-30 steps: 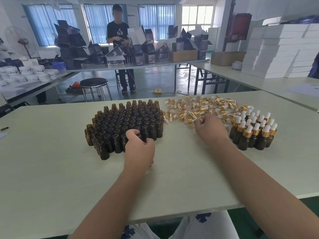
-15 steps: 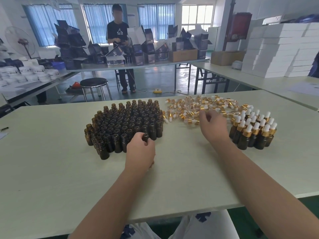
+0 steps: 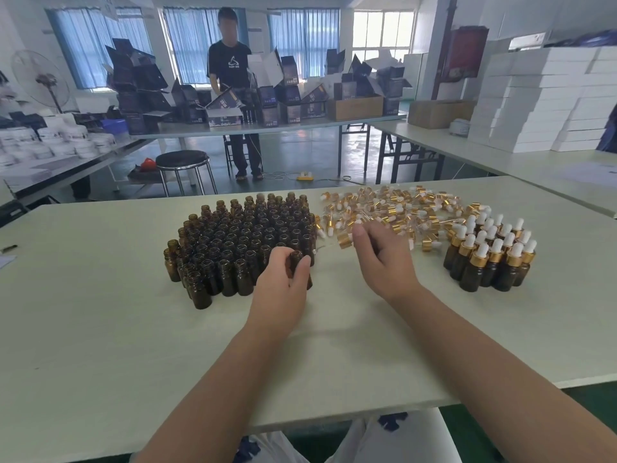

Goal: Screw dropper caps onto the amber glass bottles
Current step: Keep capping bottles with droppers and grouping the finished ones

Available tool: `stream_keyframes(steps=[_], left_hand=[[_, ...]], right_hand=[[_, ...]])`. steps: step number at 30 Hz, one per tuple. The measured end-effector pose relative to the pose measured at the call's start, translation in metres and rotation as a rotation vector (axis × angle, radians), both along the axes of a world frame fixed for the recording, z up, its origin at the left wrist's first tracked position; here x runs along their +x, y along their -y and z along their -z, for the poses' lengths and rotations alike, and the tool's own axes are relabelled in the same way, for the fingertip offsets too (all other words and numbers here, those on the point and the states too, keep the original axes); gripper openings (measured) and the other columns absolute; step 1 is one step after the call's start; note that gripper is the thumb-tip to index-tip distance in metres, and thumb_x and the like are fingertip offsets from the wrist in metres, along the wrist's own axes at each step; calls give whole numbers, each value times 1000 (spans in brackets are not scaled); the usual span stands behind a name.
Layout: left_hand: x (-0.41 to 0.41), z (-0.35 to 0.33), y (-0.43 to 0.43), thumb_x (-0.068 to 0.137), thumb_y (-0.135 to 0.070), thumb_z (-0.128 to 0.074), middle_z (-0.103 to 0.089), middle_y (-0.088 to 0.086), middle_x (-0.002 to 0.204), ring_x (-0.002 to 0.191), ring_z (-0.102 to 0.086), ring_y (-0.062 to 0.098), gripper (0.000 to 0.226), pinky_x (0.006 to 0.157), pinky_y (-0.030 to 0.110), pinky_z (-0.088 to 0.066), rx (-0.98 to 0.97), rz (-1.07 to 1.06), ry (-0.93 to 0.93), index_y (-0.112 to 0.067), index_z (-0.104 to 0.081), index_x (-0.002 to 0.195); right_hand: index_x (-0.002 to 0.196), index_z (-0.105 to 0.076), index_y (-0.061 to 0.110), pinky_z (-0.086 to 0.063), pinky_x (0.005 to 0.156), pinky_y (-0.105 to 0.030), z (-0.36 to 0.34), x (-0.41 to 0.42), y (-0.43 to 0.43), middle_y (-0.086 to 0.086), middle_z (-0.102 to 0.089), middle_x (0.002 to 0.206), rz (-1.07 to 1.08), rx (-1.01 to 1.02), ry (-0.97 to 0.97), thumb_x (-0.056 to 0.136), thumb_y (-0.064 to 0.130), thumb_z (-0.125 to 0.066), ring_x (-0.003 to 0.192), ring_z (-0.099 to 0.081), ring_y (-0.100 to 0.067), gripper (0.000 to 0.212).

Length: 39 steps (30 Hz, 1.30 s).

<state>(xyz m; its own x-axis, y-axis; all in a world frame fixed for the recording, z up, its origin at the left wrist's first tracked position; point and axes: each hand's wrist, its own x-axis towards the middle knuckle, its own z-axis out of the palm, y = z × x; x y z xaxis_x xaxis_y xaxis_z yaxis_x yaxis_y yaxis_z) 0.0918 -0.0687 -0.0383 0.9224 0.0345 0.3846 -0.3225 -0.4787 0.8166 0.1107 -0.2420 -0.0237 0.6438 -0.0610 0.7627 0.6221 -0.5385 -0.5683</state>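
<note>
Amber bottle (image 3: 296,259), open-necked, is gripped by the curled left hand (image 3: 282,290) at the near edge of the uncapped cluster (image 3: 240,235), mid-tabletop (image 3: 100,329). Just beside it the right hand (image 3: 384,262) pinches a gold-collared dropper cap (image 3: 345,240). Loose caps (image 3: 394,208) lie behind, and capped bottles (image 3: 490,259) stand toward the right edge.

- your left hand (image 3: 280,285) and right hand (image 3: 384,262) are bare, and so are both forearms (image 3: 207,379).
- at the bottom centre of the frame you wear white clothing (image 3: 410,442) with dark blue patches (image 3: 389,422).
</note>
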Motion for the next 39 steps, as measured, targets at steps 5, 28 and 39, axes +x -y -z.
stream_keyframes(steps=[5,28,39], left_hand=[[-1,2,1,94,-33,-55,-60,-12,80,72,-55,0,11,67,20,-44,35,67,13,-29,-51,103],[3,3,0,75,-26,-80,-53,-22,91,81,-49,-13,44,70,-4,-33,61,-8,49,-21,-63,115],[2,2,-2,80,-20,-75,-60,-10,97,86,-49,0,27,73,1,-35,161,27,95,-22,-66,105]], right_hand=[[67,-37,31,-26,48,-22,1,-8,-4,11,-34,53,-44,-32,29,99,35,-38,50,-35,-8,32],[85,-55,25,-28,46,-17,9,-5,-2,11,-39,49,-112,-171,-205,98,27,-51,46,-38,-6,14],[78,-55,28,-30,48,-21,11,-1,-1,9,-45,55,-136,-250,-364,98,38,-46,50,-40,-5,25]])
